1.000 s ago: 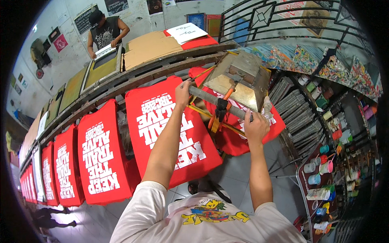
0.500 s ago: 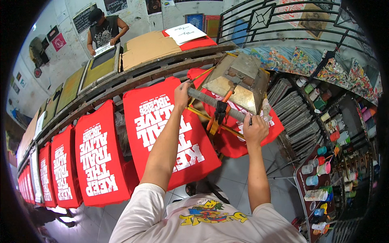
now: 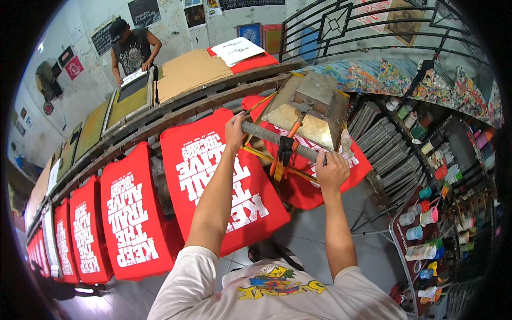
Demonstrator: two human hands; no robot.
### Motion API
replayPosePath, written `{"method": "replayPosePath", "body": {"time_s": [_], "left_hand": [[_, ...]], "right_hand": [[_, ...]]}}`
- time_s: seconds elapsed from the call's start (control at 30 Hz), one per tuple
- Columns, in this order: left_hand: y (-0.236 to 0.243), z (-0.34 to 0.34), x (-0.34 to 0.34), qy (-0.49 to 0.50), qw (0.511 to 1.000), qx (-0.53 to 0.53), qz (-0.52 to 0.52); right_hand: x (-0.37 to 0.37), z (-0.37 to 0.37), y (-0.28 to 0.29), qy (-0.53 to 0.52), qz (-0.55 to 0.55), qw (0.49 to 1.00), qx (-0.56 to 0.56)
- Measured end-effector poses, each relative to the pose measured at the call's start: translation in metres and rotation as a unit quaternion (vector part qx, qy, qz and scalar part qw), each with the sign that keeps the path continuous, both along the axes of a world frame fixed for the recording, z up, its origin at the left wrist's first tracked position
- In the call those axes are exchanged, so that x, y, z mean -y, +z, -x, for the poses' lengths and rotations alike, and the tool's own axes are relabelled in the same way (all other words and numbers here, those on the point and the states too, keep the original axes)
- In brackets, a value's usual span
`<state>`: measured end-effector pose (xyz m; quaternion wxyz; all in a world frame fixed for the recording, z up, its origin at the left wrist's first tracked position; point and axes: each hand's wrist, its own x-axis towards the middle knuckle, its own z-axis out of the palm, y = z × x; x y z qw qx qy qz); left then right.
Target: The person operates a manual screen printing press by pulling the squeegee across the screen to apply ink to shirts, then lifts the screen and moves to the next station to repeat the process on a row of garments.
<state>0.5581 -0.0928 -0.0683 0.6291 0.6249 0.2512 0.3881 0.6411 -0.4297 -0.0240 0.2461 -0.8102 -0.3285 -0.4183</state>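
Observation:
My left hand [image 3: 234, 132] is closed round the left end of a long grey, tape-wrapped bar handle [image 3: 260, 132], and my right hand [image 3: 332, 170] grips its right end. At the middle, black wrapping and an orange arm [image 3: 293, 129] join the bar to a heavy metal box-like unit [image 3: 320, 104] on a yellow frame. The unit hangs over a printed red T-shirt [image 3: 354, 173], partly hiding it. Left of it, another red T-shirt [image 3: 250, 232] with large white lettering lies on a board, beneath my left forearm. More printed red shirts [image 3: 128, 208] continue leftward in a row.
A co-worker [image 3: 132, 56] stands behind the wooden rail at a screen frame [image 3: 120, 112]. Cardboard [image 3: 189, 72] and white sheets lie along the back. A black railing [image 3: 362, 29] is at upper right; stacked screens [image 3: 381, 149] and paint tubs [image 3: 413, 234] fill the right side.
The whole scene sits slightly lower and further left in the picture. My hands keep their grip on the bar. The co-worker's hands have shifted slightly at the screen frame.

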Motion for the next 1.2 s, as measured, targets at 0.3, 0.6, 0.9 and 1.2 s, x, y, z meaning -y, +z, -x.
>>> {"method": "replayPosePath", "body": {"time_s": [0.3, 0.6, 0.9, 1.2], "left_hand": [[-0.007, 0.001, -0.016, 0.0, 1.0, -0.003, -0.014], [0.007, -0.001, 0.004, -0.007, 1.0, 0.001, -0.009], [0.0, 0.003, -0.011, -0.033, 0.999, -0.007, 0.006], [0.006, 0.062, 0.088, 0.055, 0.998, -0.003, -0.007]], "right_hand": [[-0.006, 0.002, 0.002, 0.023, -0.054, 0.998, 0.007], [0.0, -0.003, -0.006, 0.02, -0.063, 0.998, 0.002], [-0.003, 0.002, -0.001, 0.008, -0.074, 0.997, -0.032], [0.059, 0.014, 0.002, 0.015, -0.03, 0.998, -0.044]]}}
